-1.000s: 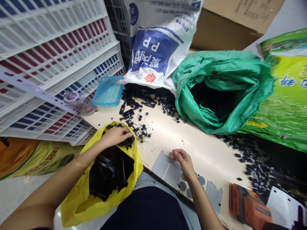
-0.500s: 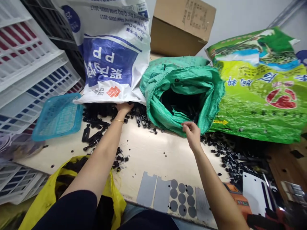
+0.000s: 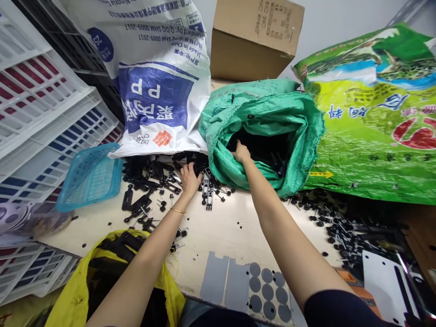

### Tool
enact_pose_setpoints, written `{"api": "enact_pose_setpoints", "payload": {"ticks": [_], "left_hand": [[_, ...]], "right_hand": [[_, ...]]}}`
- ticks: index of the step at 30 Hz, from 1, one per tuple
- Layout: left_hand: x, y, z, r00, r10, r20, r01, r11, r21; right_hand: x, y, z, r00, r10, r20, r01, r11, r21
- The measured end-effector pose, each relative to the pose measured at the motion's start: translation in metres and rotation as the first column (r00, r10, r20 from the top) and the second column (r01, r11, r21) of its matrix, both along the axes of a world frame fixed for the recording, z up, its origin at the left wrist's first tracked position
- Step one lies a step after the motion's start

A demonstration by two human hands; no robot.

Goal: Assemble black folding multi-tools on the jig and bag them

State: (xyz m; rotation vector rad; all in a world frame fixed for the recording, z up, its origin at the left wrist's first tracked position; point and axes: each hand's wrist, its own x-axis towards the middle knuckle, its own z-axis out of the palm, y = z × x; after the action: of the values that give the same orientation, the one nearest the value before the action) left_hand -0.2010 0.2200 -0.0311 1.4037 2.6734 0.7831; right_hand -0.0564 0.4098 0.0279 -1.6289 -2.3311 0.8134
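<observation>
Several black parts lie around the left fingers.

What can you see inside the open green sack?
The right hand is in the mouth of the open green sack. A few dark pieces show dimly at the opening's right side. Deeper contents can't be seen: shadow and the sack's walls hide them.

Bright light leaves a pale sheen on the desk at five o'clock; the open sack's mouth is dark at two. Wide-angle distortion slants the crates at nine.
</observation>
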Motion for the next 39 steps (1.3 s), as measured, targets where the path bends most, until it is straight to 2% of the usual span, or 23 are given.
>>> {"api": "enact_pose_setpoints", "payload": {"ticks": [6,10,13,16,18,20,22,24,26,29,32,33,35,37,39], "left_hand": [[0.004,0.001,-0.002,1.000,-0.006,0.013,0.006,0.999,0.031],[0.002,-0.002,-0.002,0.999,-0.033,0.031,0.032,0.999,0.041],[0.001,-0.004,-0.002,0.998,-0.042,0.035,0.040,0.997,0.061],[0.001,-0.008,-0.001,0.998,-0.044,0.047,0.041,0.996,0.074],[0.005,-0.012,-0.001,0.998,-0.035,0.056,0.030,0.996,0.089],[0.012,-0.017,0.001,0.997,-0.016,0.072,0.008,0.994,0.106],[0.020,-0.022,0.002,0.995,0.009,0.096,-0.020,0.993,0.113],[0.028,-0.026,0.002,0.994,0.032,0.109,-0.044,0.993,0.107],[0.035,-0.029,0.002,0.994,0.047,0.097,-0.056,0.994,0.097],[0.043,-0.032,0.002,0.997,0.054,0.057,-0.059,0.995,0.086],[0.047,-0.034,0.003,0.998,0.050,0.042,-0.053,0.996,0.066],[0.048,-0.034,0.003,0.998,0.043,0.042,-0.046,0.997,0.063],[0.050,-0.036,0.002,0.999,0.023,0.044,-0.025,0.998,0.065],[0.051,-0.039,-0.001,0.999,0.006,0.043,-0.009,0.997,0.071],[0.051,-0.041,-0.005,0.999,-0.002,0.040,-0.002,0.996,0.088]], "right_hand": [[0.027,0.006,0.007,0.989,0.079,-0.124,-0.070,0.995,0.075],[0.065,0.003,0.030,0.959,0.030,-0.282,0.020,0.985,0.174],[0.107,-0.018,0.058,0.937,0.039,-0.347,0.056,0.964,0.260],[0.145,-0.063,0.074,0.935,0.122,-0.333,-0.033,0.965,0.261],[0.161,-0.099,0.067,0.953,0.159,-0.259,-0.112,0.976,0.185],[0.170,-0.130,0.045,0.970,0.163,-0.180,-0.141,0.982,0.124],[0.173,-0.152,0.016,0.986,0.142,-0.090,-0.127,0.979,0.157],[0.173,-0.160,-0.004,0.992,0.123,0.005,-0.121,0.968,0.219],[0.170,-0.155,-0.007,0.994,0.098,0.043,-0.105,0.964,0.245],[0.160,-0.124,0.013,1.000,-0.023,-0.010,0.025,0.961,0.276],[0.144,-0.075,0.030,0.980,-0.198,-0.022,0.187,0.879,0.440],[0.139,-0.059,0.030,0.970,-0.242,0.017,0.210,0.874,0.438],[0.131,-0.032,0.023,0.947,-0.282,0.151,0.215,0.911,0.352],[0.128,-0.013,0.012,0.924,-0.270,0.270,0.191,0.939,0.286],[0.129,-0.003,0.002,0.924,-0.230,0.306,0.142,0.949,0.283]]}}
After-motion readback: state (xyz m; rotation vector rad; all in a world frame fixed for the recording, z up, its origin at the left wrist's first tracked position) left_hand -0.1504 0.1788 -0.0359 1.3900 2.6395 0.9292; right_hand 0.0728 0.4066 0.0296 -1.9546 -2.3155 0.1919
